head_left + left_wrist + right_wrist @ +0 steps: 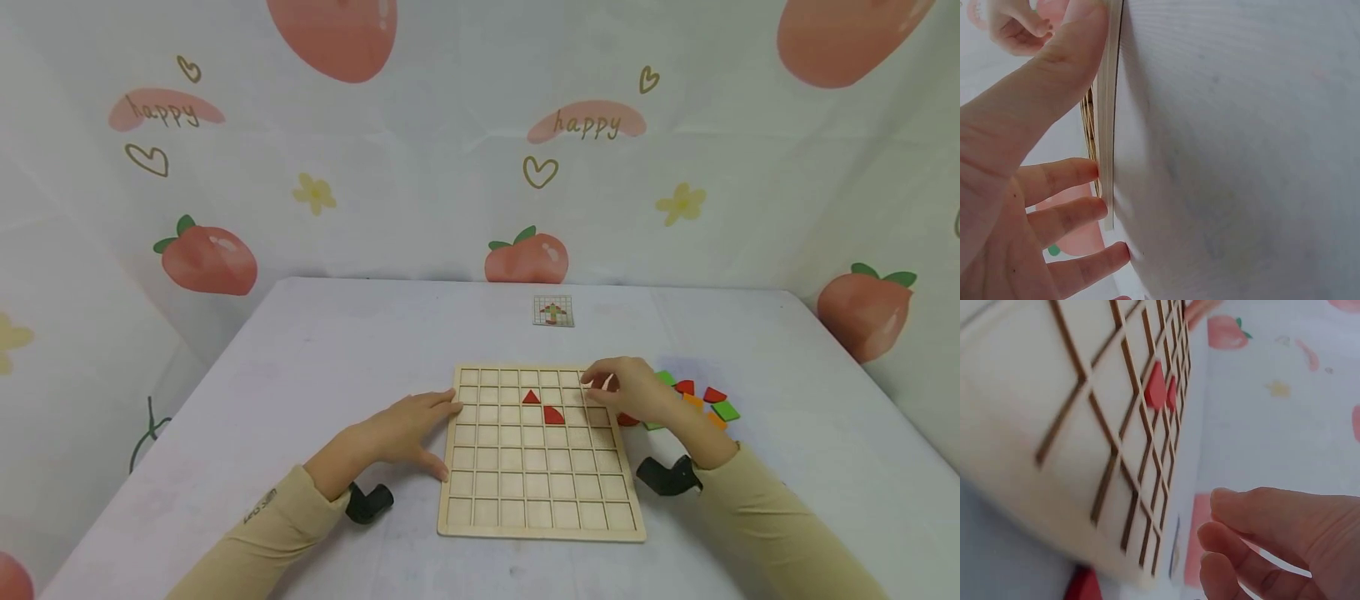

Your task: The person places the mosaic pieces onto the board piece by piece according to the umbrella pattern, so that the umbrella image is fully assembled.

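Fingers (1063,178) spread, the left hand (405,427) touches the grid board (536,460); at its far right corner hovers the right hand (630,390), fingers curved, thumb apart, red triangle (531,398) nearby!

Smooth, matt wood for the board (536,533), smooth finish on the red pieces (553,416), matt cloth sleeves (783,525).
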Demonstrator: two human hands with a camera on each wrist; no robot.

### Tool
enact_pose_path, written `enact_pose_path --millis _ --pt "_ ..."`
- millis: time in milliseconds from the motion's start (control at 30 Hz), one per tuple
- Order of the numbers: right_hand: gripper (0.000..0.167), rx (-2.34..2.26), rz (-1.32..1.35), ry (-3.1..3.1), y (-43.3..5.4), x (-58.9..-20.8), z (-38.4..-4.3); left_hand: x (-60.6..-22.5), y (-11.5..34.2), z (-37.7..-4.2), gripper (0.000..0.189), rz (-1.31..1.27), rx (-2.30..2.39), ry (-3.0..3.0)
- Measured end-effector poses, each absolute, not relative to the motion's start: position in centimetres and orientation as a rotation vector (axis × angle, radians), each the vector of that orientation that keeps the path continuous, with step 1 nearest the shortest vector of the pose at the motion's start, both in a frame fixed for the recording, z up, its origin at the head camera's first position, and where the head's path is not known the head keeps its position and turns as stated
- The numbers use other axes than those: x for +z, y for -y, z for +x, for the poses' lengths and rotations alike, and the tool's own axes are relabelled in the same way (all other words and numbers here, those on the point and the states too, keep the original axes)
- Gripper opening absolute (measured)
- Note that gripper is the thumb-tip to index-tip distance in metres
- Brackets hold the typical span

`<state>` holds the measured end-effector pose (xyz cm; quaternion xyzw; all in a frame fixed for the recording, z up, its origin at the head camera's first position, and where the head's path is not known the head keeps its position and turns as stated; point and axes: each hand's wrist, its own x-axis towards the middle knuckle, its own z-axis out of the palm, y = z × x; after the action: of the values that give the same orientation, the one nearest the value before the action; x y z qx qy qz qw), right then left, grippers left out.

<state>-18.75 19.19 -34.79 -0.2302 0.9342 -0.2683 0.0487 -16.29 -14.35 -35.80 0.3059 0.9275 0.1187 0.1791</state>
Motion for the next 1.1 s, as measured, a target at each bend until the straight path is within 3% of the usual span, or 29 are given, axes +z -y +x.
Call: enact_pose_path --millis 267,467,1100 --pt "0.017 -0.799 -0.553 -2.791 -22.5 -34.5 -18.4 -35.9 14.4 -16.3 0.093 0.865 0.333 -2.623" --pt "0.02 -0.795 -0.605 -2.761 -23.9 -35.3 -17.9 -35.9 14.4 -16.4 0.093 0.863 0.332 -2.624" --pt "0.022 -0.819 -0.638 -2.761 -24.2 -36.7 -17.6 -35.9 14.4 -16.3 0.092 0.878 0.342 -2.624"
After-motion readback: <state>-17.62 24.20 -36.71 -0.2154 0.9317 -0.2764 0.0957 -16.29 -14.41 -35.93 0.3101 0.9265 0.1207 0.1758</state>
